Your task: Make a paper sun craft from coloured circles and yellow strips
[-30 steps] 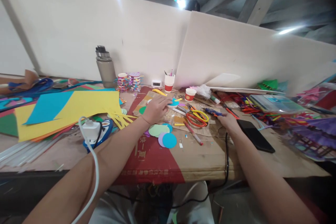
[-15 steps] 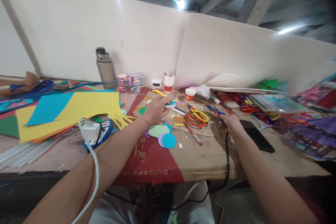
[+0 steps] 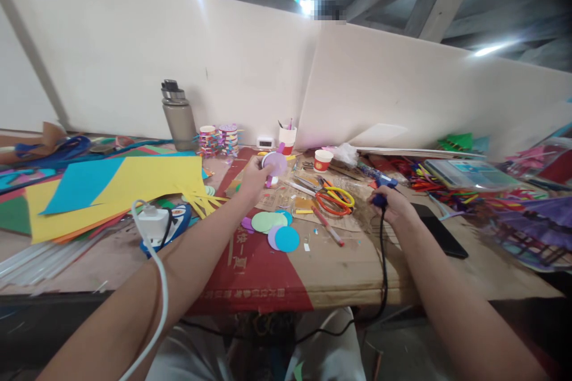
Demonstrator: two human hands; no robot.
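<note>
In the head view, a lilac disc (image 3: 276, 165) is in the left hand (image 3: 254, 180), raised just above the desk (image 3: 353, 271). That hand's grip is closed about the disc's left edge, apparently thumb against fingers, with the flat face towards the camera. Purple strips (image 3: 281, 147) jut out above and below the disc; the line through them runs close to upright, its top leaning right.

The right hand (image 3: 393, 202) has its fingers wrapped around a blue corded tool, seemingly a glue gun (image 3: 385, 181); its tip is too small to read. From this grip the disc lies to the left and a little farther from the person, well apart from the tool. The left hand is the nearer one, as it carries the disc.

Counted: one held disc, one glue gun. Of the loose discs lying near the left forearm, two are blue (image 3: 287, 239), one is lilac (image 3: 274, 237), and at least two overlapping are green (image 3: 268, 222). There are two strip-covered cups (image 3: 229, 141), two red-and-white cups (image 3: 323, 161), one pen (image 3: 328, 226) by the scissors, one phone (image 3: 440, 232), one bottle (image 3: 179, 119) and one clock (image 3: 265, 142). The scissors (image 3: 346, 191) overlap too much to count.
</note>
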